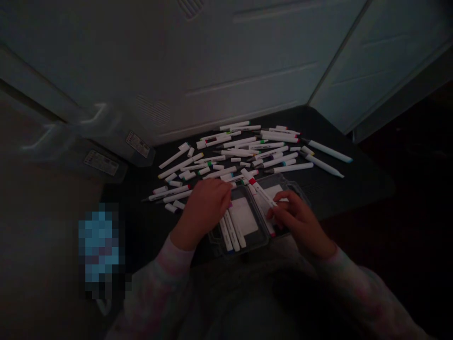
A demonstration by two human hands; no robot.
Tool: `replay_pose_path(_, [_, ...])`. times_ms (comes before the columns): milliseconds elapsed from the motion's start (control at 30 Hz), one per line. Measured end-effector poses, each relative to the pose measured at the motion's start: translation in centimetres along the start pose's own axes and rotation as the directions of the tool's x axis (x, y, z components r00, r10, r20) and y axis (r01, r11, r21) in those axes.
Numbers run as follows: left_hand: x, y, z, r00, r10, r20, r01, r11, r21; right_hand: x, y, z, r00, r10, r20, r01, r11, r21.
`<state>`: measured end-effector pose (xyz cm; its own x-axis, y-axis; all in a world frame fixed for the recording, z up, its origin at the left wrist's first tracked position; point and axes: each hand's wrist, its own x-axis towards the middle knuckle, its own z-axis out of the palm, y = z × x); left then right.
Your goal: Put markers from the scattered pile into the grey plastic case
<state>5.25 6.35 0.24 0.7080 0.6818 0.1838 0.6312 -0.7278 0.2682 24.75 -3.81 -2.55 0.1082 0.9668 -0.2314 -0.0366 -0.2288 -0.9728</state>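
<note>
My right hand holds a white marker with a red band, tilted up to the left above an open clear plastic case. My left hand hovers over the case's left half, its fingers curled together; whatever they grip, if anything, is hidden. Under it, several white markers lie side by side in that half, one showing a purple end. Another marker with a red end rests along the right half, near my right fingertips. A pale card shows inside each half.
Many loose white markers and caps are scattered on the dark table behind the case, some uncapped. Two clear containers with labels stand at the left. A pale panel rises behind the table. The scene is dim.
</note>
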Motion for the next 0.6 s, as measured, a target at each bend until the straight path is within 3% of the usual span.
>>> replay_pose_path(133, [1.0, -0.1, 1.3, 0.997, 0.076, 0.022, -0.076, 0.997, -0.009, 0.0, 0.0, -0.1, 1.0, 0.008, 0.019, -0.008, 1.0, 0.015])
replay_pose_path(300, [0.0, -1.0, 2.2, 0.996, 0.069, -0.048, -0.073, 0.994, -0.081, 0.0, -0.1, -0.2, 0.999, 0.031, 0.043, -0.032, 0.999, 0.027])
replay_pose_path(600, [-0.2, -1.0, 2.9, 0.993, 0.073, -0.095, -0.082, 0.991, -0.102, -0.3, -0.1, 0.1, 0.998, 0.054, -0.029, -0.053, 0.998, 0.036])
